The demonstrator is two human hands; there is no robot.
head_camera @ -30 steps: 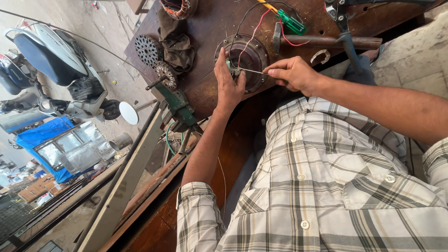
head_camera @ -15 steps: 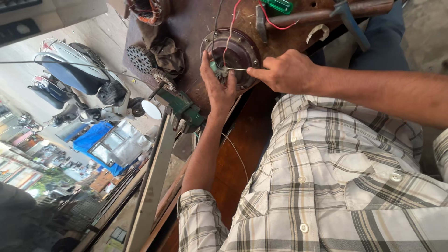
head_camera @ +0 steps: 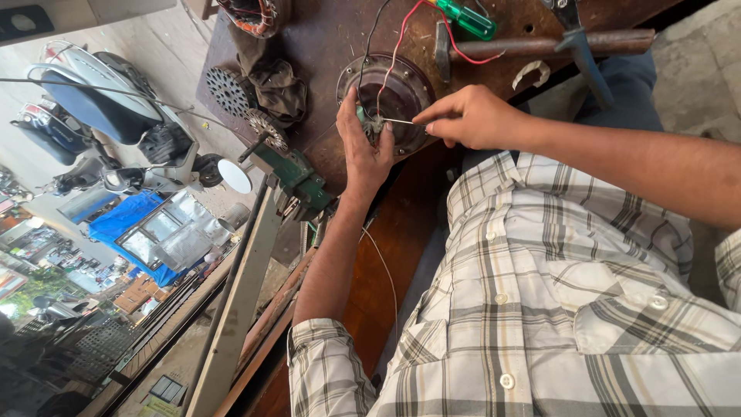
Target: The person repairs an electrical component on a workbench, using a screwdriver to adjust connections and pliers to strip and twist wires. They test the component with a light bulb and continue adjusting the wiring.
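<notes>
At the far left, beyond the bench edge, a parked scooter [head_camera: 100, 93] and a blue tarpaulin [head_camera: 127, 220] lay below in the street. On the brown workbench [head_camera: 309, 38] sat two round slotted discs [head_camera: 230, 89] beside a crumpled dark rag [head_camera: 274, 81], with a green bench vise [head_camera: 297, 176] fixed at the edge. Further right lay the round dark motor housing [head_camera: 386, 96], resting flat on the bench near its front edge, red and black wires [head_camera: 397, 46] rising out of its middle. The left hand [head_camera: 363, 147] lay over the housing's lower left rim, thumb stretched up along the edge and fingers curled down into the centre, gripping a small greenish part there; what exactly they pinched could not be told. The right hand [head_camera: 471, 116] hovered just beside the housing's right rim, its fingertips clenched on a thin metal rod [head_camera: 401, 120] whose tip reached into the centre, meeting the left fingers. Behind lay a green-handled screwdriver [head_camera: 467, 19] and a hammer [head_camera: 540, 45], well apart from both hands.
</notes>
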